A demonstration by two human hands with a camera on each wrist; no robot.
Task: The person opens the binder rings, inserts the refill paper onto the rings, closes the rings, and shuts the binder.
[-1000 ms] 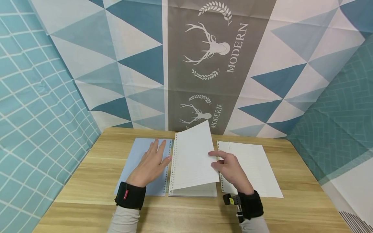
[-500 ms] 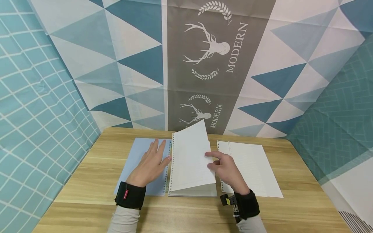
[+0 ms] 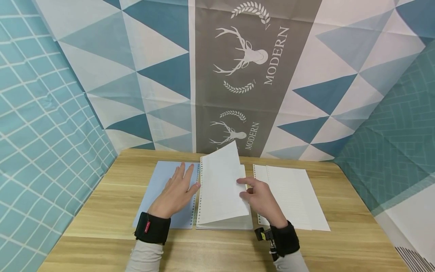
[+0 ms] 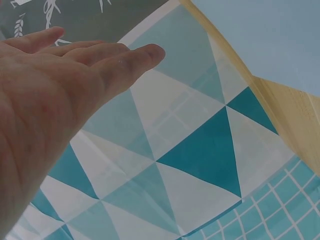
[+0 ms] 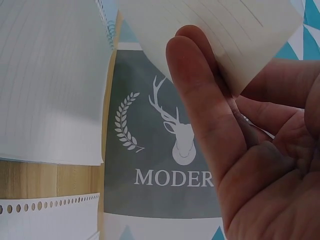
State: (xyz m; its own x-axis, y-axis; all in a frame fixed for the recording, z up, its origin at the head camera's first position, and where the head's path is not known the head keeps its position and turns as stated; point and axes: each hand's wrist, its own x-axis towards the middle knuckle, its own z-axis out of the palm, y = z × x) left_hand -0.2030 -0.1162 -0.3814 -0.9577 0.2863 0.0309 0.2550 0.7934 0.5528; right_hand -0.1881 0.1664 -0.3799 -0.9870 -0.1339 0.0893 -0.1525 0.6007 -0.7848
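A loose-leaf notebook lies opened out on the table, its light blue cover (image 3: pixel 183 219) to the left and its pages to the right. My left hand (image 3: pixel 174 190) is over the blue cover, fingers straight and thumb spread; the left wrist view shows its palm (image 4: pixel 55 95) holding nothing. With thumb and fingertips, my right hand (image 3: pixel 265 198) pinches the right edge of a white lined sheet (image 3: pixel 219 185). That sheet is raised at a slant, its punched edge along the binding. Beneath it shows the page stack (image 3: pixel 242 223), also in the right wrist view (image 5: pixel 50 90).
Right of the notebook lie overlapping lined sheets (image 3: pixel 289 196) with punched left edges, partly behind my right hand. The wooden table (image 3: pixel 217 249) runs back to a patterned cloth wall (image 3: pixel 170 124). Tile-patterned cloth (image 3: pixel 44 132) hangs at the left.
My right hand has moved a little to the left, carrying the sheet's free edge with it, so more of the stack beneath shows. The left hand has stayed in place.
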